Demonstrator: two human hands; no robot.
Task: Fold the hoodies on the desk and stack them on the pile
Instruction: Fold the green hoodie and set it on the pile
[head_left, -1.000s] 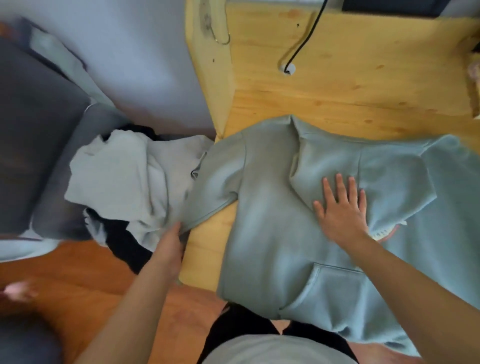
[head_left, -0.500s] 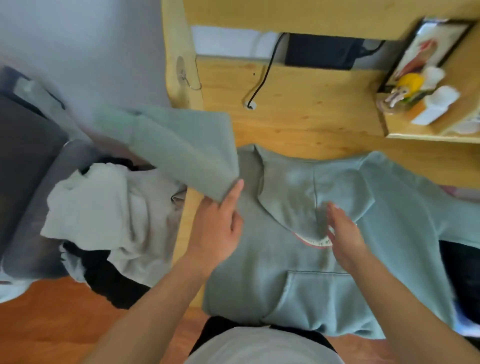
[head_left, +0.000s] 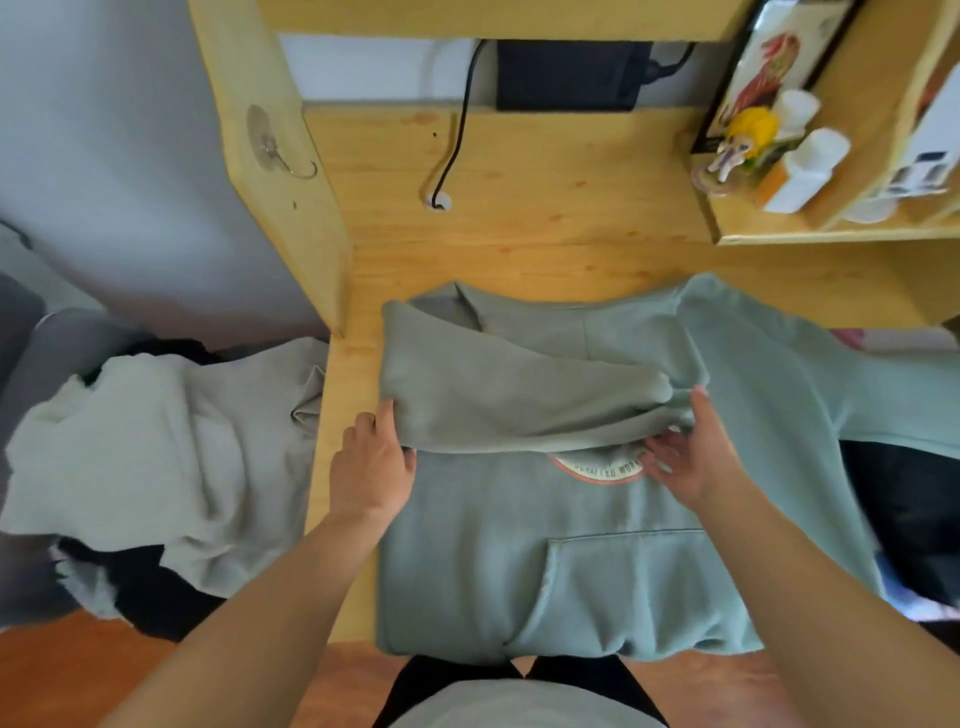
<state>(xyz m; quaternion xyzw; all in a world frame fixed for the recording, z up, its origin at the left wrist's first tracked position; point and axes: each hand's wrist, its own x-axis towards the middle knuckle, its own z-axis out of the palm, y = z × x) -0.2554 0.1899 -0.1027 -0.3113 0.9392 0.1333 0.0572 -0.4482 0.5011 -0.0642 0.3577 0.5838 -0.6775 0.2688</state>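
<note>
A sage-green hoodie (head_left: 545, 561) lies front-up on the wooden desk (head_left: 530, 208), pocket toward me, a round logo partly showing. Its left sleeve (head_left: 509, 400) is folded across the chest. My left hand (head_left: 371, 467) pinches the fold at the sleeve's left edge. My right hand (head_left: 691, 452) holds the cuff end of that sleeve near the chest's right side, thumb on top. The other sleeve (head_left: 810, 384) stretches off to the right. The hood is hidden under the folded sleeve.
A heap of pale grey and dark clothes (head_left: 156, 457) lies on a seat left of the desk. A black cable (head_left: 452, 150) runs down to the desktop. A shelf (head_left: 831, 234) at right holds a figurine, white containers and a picture. A wooden upright (head_left: 280, 182) stands at the desk's left edge.
My left hand has carried the left sleeve from the air over the desk's edge down across the chest. My right hand has shifted right onto the cuff.
</note>
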